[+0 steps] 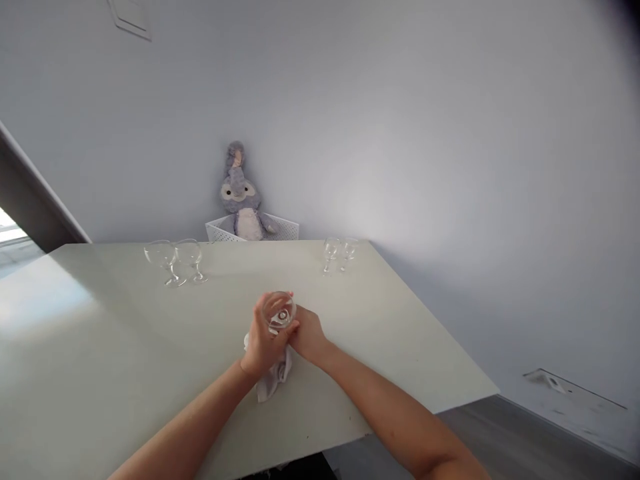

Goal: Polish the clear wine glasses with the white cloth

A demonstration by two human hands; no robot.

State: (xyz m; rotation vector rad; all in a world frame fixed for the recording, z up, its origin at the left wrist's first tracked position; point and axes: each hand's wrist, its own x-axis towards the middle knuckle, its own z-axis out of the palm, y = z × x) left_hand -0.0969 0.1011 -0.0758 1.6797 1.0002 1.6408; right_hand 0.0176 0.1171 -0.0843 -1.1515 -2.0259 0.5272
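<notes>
A clear stemmed glass point(279, 311) is held upright above the white table point(380, 360), its open rim toward me. My left hand point(264, 345) wraps round the bowl from the left. My right hand point(307, 333) is closed at the glass's lower right side, its fingertips hidden behind the glass and my left hand. A whitish cloth point(274, 381) hangs below the hands; a bit of it also shows left of my left hand. Which fingers grip the cloth is hard to see.
Two larger stemmed glasses point(189, 253) stand at the back left of the table, two smaller ones point(331, 249) at the back right. Behind the table's far edge, a grey plush toy point(240, 193) sits in a white perforated basket point(287, 230) against the wall.
</notes>
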